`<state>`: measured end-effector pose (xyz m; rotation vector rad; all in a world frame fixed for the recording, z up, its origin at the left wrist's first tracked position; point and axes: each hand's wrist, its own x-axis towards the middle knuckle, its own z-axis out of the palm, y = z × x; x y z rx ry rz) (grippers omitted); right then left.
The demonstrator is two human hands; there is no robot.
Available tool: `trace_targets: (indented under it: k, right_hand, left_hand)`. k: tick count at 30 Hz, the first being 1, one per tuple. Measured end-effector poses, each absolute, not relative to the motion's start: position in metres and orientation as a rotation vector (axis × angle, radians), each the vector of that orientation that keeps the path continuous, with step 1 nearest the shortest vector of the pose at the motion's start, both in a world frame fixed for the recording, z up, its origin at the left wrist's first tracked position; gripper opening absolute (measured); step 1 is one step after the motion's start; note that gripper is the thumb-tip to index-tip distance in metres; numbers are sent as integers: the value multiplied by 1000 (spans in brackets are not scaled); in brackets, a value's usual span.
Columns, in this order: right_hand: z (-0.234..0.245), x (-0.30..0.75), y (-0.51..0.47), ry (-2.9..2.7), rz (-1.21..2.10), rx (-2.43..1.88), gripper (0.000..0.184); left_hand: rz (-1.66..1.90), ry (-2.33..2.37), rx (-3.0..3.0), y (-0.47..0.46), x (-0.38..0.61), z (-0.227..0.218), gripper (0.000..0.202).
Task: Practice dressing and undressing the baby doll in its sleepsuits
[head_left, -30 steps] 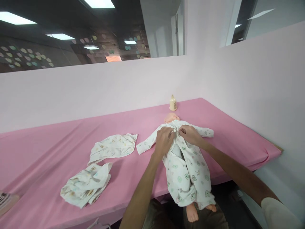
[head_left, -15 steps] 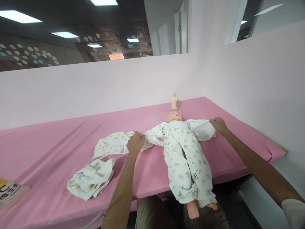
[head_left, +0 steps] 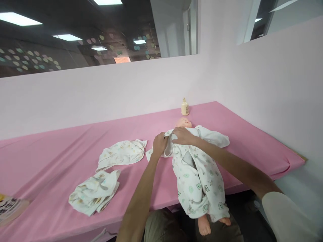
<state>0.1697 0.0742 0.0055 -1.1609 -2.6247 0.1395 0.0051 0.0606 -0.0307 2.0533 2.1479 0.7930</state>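
We are working at the shoulder of the romper [head_left: 199,178]: our left hand [head_left: 160,144] is clenched on sleeve cloth, our right hand [head_left: 182,135] curls on the neckline (the doll [head_left: 183,122] lies face-up across the pink table [head_left: 63,148], feet past the near edge). Next, we judge, calls for easing cloth without dragging the doll

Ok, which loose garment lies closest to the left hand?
The flatter garment, beside the left hand; the crumpled garment sits by the table's front edge.

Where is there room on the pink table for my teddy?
The table is bare at back left, between the wall and the baby clothes, and at the right end past the doll. It is crowded at the doll's chest, where the left hand and right hand meet.
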Motion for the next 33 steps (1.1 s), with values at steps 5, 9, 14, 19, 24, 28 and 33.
trace_targets:
  k: [5, 9, 14, 19, 24, 28, 33]
  right_hand:
    - [9, 132, 88, -2931, -11, -1156, 35]
    - [5, 122, 96, -3039, 44, -1212, 44]
    - [1, 125, 101, -3013, -12, -1244, 52]
    - [8, 154, 113, -2894, 98, -1190, 43]
    - [15, 177, 118, -2760, 169, -1226, 50]
    - [12, 169, 113, -2801, 59, -1265, 49]
    - [1, 141, 100, -2904, -262, -1163, 39]
  left_hand:
    - [888, 2209, 1807, 55, -13, -29, 26]
    - [837, 2183, 1780, 50, -20, -29, 33]
    - [668, 2179, 1863, 42, -29, -33, 38]
    - [523, 2163, 1832, 32, -52, -43, 33]
    - [580, 2047, 1729, 32, -58, -55, 24]
    - [689, 1906, 1595, 34, -55, -61, 26]
    - [812, 1869, 1350, 35, -55, -66, 30]
